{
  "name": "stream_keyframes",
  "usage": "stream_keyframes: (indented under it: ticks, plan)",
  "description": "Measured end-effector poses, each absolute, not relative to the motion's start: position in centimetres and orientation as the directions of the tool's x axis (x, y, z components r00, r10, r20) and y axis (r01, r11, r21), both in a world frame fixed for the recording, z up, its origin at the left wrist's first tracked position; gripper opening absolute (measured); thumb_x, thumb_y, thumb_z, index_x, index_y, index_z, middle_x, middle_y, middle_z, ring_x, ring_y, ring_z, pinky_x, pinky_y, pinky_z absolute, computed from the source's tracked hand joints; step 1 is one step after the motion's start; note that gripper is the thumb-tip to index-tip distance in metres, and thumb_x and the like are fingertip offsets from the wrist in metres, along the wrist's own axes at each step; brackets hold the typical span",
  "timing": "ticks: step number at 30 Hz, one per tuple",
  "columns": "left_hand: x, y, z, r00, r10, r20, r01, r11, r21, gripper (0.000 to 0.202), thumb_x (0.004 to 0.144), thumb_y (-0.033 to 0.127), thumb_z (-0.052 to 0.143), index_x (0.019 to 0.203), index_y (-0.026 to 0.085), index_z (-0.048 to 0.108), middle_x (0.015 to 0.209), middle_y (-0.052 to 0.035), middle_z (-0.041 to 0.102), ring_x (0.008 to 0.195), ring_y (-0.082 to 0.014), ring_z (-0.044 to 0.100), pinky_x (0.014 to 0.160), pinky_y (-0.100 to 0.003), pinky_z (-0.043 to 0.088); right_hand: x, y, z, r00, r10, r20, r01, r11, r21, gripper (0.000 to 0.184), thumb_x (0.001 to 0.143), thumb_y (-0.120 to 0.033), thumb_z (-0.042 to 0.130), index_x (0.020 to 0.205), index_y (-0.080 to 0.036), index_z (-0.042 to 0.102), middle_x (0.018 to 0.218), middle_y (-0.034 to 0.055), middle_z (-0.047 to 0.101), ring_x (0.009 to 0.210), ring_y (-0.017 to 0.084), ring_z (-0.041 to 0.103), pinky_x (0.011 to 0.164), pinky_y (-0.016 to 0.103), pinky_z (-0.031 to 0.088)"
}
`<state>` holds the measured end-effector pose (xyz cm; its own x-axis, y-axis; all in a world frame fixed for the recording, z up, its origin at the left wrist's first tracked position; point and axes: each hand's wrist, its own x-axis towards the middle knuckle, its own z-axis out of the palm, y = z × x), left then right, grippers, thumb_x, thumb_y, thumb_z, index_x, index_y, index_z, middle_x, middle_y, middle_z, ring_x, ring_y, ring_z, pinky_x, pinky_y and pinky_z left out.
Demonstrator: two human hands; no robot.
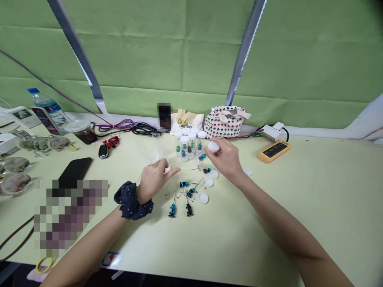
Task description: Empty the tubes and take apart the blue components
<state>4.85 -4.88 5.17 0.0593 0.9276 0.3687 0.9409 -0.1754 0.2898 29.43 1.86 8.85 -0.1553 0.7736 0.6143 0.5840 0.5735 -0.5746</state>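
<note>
Pinching a small white plastic cap in a narrow right-hand grip, above the counter; cap likely light, slippery, best taken by its rim. Holding one clear plastic vial, likely thin and light, in a narrow left-hand grip. Lying between and beyond both hands: four loose caps, roughly six blue pins, about six capped vials.

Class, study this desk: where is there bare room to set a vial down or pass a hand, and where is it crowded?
Bare desktop spreads right of the right hand, below the orange power strip. Another patch lies below the blue pinned parts, before the desk's front edge. Crowded: the capped vials beside the left hand and the round dishes at far left.
</note>
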Motion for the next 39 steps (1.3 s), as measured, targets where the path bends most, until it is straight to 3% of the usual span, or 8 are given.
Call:
stream_keyframes:
  ticks: [4, 9, 14, 19, 25, 30, 33, 39]
  plan:
    - [7.8, -6.7, 5.4, 0.339, 0.823, 0.455, 0.796, -0.509, 0.327, 0.062, 0.078, 0.061, 0.054, 0.120, 0.018, 0.039, 0.121, -0.0162, 0.052, 0.110, -0.0296, 0.053, 0.085, -0.038, 0.044, 29.3, -1.3, 9.3, -0.160, 0.911, 0.380, 0.377, 0.412, -0.829, 0.035, 0.076, -0.053, 0.061, 0.079, -0.019, 0.051, 0.061, -0.0001, 0.054, 0.046, 0.012, 0.049, 0.045, 0.025, 0.039]
    - [9.1, -7.3, 4.3, 0.364, 0.905, 0.221, 0.758, -0.426, 0.494, 0.038, 0.089, 0.051, 0.043, 0.110, 0.019, 0.042, 0.089, -0.0064, 0.060, 0.073, -0.0207, 0.060, 0.062, -0.031, 0.043, 28.4, -2.5, 6.4, -0.218, 0.935, 0.281, 0.344, 0.343, -0.874, 0.044, 0.075, -0.055, 0.060, 0.059, -0.019, 0.040, 0.047, -0.0068, 0.028, 0.043, 0.007, 0.027, 0.042, 0.022, 0.020]
    - [8.2, -6.5, 5.3, 0.456, 0.885, 0.092, 0.553, -0.363, 0.750, 0.034, 0.087, 0.050, 0.048, 0.099, 0.018, 0.049, 0.078, -0.0015, 0.057, 0.059, -0.0125, 0.052, 0.055, -0.025, 0.041, 28.8, -1.4, 4.0, -0.300, 0.943, 0.145, 0.182, 0.206, -0.962, 0.042, 0.080, -0.054, 0.054, 0.061, -0.017, 0.046, 0.048, -0.0059, 0.032, 0.045, 0.007, 0.028, 0.043, 0.022, 0.020]
    - [6.4, -5.2, 6.1, 0.581, 0.801, -0.142, 0.322, -0.066, 0.944, 0.041, 0.090, 0.051, 0.039, 0.097, 0.014, 0.056, 0.073, -0.0014, 0.055, 0.052, -0.0094, 0.048, 0.046, -0.021, 0.038, 29.5, -1.0, 4.5, -0.448, 0.847, 0.287, 0.092, 0.363, -0.927, 0.030, 0.082, -0.046, 0.057, 0.087, -0.017, 0.056, 0.063, -0.0032, 0.045, 0.056, 0.009, 0.042, 0.053, 0.022, 0.034]
    - [2.8, -3.4, 6.6, 0.592, 0.744, -0.310, 0.267, 0.181, 0.947, 0.046, 0.090, 0.050, 0.039, 0.098, 0.011, 0.062, 0.062, -0.0017, 0.057, 0.040, -0.0060, 0.041, 0.042, -0.021, 0.030, 31.0, 0.6, 5.0, -0.521, 0.740, 0.425, 0.008, 0.503, -0.865, 0.028, 0.081, -0.034, 0.061, 0.104, -0.021, 0.049, 0.104, 0.0069, 0.057, 0.086, 0.015, 0.056, 0.075, 0.028, 0.046]
    - [2.6, -3.2, 6.7, 0.452, 0.873, -0.185, 0.221, 0.091, 0.971, 0.035, 0.085, 0.048, 0.051, 0.097, 0.016, 0.055, 0.075, -0.0040, 0.064, 0.046, -0.0065, 0.043, 0.044, -0.020, 0.032, 30.8, 2.1, 2.4, -0.539, 0.754, 0.375, 0.243, 0.566, -0.788, 0.023, 0.074, -0.032, 0.069, 0.083, -0.020, 0.051, 0.102, 0.0068, 0.063, 0.093, 0.019, 0.059, 0.085, 0.036, 0.044]
    - [3.3, -3.5, 6.8, 0.384, 0.913, -0.136, 0.324, 0.005, 0.946, 0.035, 0.082, 0.049, 0.056, 0.096, 0.018, 0.051, 0.079, -0.0052, 0.066, 0.048, -0.0081, 0.045, 0.046, -0.022, 0.035, 30.3, 2.1, 1.5, -0.574, 0.730, 0.370, 0.362, 0.632, -0.685, 0.021, 0.070, -0.031, 0.072, 0.078, -0.019, 0.056, 0.103, 0.0082, 0.064, 0.109, 0.025, 0.052, 0.093, 0.042, 0.039]
    - [4.6, -4.2, 6.3, 0.220, 0.942, 0.255, 0.538, -0.335, 0.773, 0.035, 0.073, 0.046, 0.067, 0.091, 0.019, 0.055, 0.093, -0.0056, 0.065, 0.081, -0.0182, 0.063, 0.067, -0.028, 0.049, 29.4, 0.6, 2.9, -0.509, 0.793, 0.336, 0.125, 0.454, -0.882, 0.018, 0.083, -0.035, 0.059, 0.089, -0.019, 0.062, 0.102, 0.0082, 0.063, 0.100, 0.019, 0.058, 0.088, 0.035, 0.045]
